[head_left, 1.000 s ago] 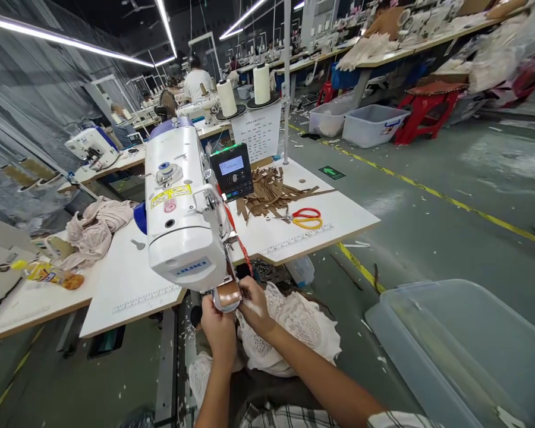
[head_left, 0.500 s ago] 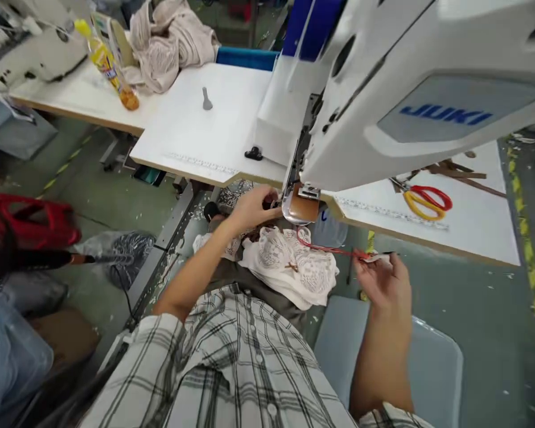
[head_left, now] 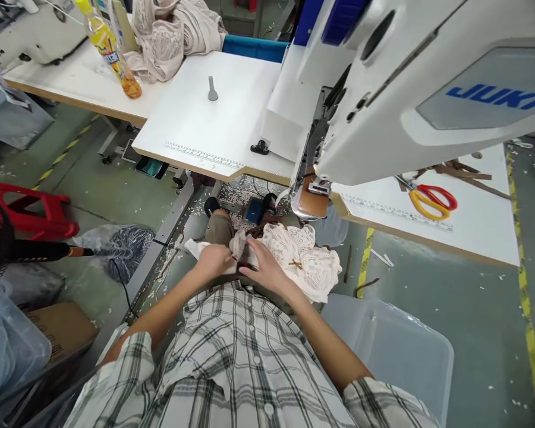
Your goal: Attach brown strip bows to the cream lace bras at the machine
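A white lace bra (head_left: 312, 267) with a small brown bow lies across my lap, below the head of the sewing machine (head_left: 383, 119). My left hand (head_left: 214, 261) is closed on the bra's gathered fabric at its left end, with a white flap sticking out past the knuckles. My right hand (head_left: 270, 273) reaches across to the same bunched part, thumb and fingers around a greyish-beige fold beside the left hand. The fingertips of both hands are partly hidden in the cloth.
Red-and-yellow-handled scissors (head_left: 432, 201) and brown strips (head_left: 461, 170) lie right of the machine. A drink bottle (head_left: 111, 53) stands at the left near piled beige garments (head_left: 173, 38). A translucent bin (head_left: 396, 345) is at my right, a red stool (head_left: 31, 208) at left.
My right hand has left the red thread at the right and come to the fabric on my lap. My left hand has moved down and left, away from the needle area.
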Demonstrator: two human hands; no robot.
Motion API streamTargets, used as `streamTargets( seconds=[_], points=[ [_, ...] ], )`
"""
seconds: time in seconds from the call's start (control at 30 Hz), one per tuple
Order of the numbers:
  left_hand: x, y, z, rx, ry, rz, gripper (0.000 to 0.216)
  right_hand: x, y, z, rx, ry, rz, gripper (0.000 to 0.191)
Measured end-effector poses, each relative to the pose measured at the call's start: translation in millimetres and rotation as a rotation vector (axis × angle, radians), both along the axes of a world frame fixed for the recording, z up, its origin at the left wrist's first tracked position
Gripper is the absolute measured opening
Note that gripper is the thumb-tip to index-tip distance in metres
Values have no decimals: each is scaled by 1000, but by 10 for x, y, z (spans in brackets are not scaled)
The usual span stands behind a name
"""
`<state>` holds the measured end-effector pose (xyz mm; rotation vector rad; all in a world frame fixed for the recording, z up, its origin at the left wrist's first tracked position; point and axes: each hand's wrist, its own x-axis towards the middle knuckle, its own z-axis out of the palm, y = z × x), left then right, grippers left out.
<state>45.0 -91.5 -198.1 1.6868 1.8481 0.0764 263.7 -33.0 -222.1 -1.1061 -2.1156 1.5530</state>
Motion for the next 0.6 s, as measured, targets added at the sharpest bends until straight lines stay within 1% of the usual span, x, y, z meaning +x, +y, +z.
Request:
streamTargets(
  seconds=[0.03,0.07,0.1,0.17,0.23,0.3,0.33,0.43,0.53,0.6],
  points=[
    [39,-112,102,27,-18,-32,22,-154,56,-113,-60,-20,3,97],
    [45,-234,210,51,-33,-60,25,-269,111,-227,-132,-29,2,105],
    [19,-361,314,73,-48,-83,29,-349,161,-333,-193,-30,-3,108],
    [-100,-606,486,145,-98,-113,34,-434,217,-504,-274,-13,-14,104],
    [-229,-802,585,269,-187,-106,30,-482,200,-607,-317,25,-2,94],
    [-296,-937,610,335,-274,-94,24,-545,124,-654,-375,81,59,81],
    [-303,-986,603,322,-313,-94,22,-584,77,-664,-405,111,108,76],
    [-293,-1099,569,215,-428,-79,19,-703,-44,-672,-462,180,233,68],
    [-350,-1200,568,151,-525,-2,18,-801,-110,-649,-460,231,277,60],
    [-430,-1255,571,90,-576,49,19,-857,-144,-588,-449,261,296,59]
  ],
)
